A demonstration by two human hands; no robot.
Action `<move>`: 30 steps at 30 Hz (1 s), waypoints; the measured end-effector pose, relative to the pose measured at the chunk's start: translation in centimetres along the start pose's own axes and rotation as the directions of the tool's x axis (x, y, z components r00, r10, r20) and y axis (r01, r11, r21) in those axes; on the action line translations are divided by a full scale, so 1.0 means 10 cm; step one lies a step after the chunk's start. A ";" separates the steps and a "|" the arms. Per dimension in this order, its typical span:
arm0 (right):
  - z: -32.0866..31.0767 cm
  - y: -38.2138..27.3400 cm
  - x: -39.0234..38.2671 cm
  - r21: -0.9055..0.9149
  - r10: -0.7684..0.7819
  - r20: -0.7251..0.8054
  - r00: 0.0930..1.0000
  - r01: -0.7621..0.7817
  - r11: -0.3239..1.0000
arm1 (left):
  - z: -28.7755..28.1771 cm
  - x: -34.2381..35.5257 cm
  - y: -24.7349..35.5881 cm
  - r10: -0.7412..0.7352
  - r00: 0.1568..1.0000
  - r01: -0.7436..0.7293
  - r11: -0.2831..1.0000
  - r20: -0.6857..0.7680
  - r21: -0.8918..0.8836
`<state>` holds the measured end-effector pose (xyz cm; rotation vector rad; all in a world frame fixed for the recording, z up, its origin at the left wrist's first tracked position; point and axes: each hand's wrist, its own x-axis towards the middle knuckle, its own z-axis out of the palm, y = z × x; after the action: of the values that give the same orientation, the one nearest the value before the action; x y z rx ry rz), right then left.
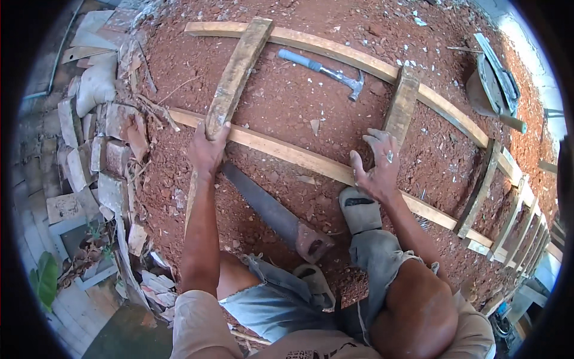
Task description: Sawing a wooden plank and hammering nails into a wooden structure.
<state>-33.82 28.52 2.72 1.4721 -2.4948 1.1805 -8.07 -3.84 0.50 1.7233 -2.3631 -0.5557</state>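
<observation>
A wooden ladder-like frame lies on the red soil, its two long rails joined by short planks. My left hand (209, 148) is closed around the near end of the leftmost cross plank (240, 70), where it lies over the near rail (290, 151). My right hand (381, 164), thumb and fingers apart, rests by the near end of the second cross plank (404, 102); whether it touches the wood is hard to tell. Between the rails lies a claw hammer (326, 70) with a blue handle. A handsaw (266, 206) lies on the soil between my forearms.
Broken bricks and slabs (116, 149) are piled along the left, with a pale sack (97, 84) above them. A bucket (483, 90) stands at the far right. More cross planks (481, 188) continue to the right. My sandalled foot (360, 210) is just inside the near rail.
</observation>
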 end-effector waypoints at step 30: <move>0.10 0.06 -0.08 -0.248 0.049 0.180 0.982 -0.003 0.969 | -0.02 -0.15 0.05 -0.026 1.000 0.026 0.999 0.000 0.044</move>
<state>-33.48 28.65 1.40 1.5487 -2.6667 0.7300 -7.97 -2.29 1.07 1.7755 -2.3736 -0.5116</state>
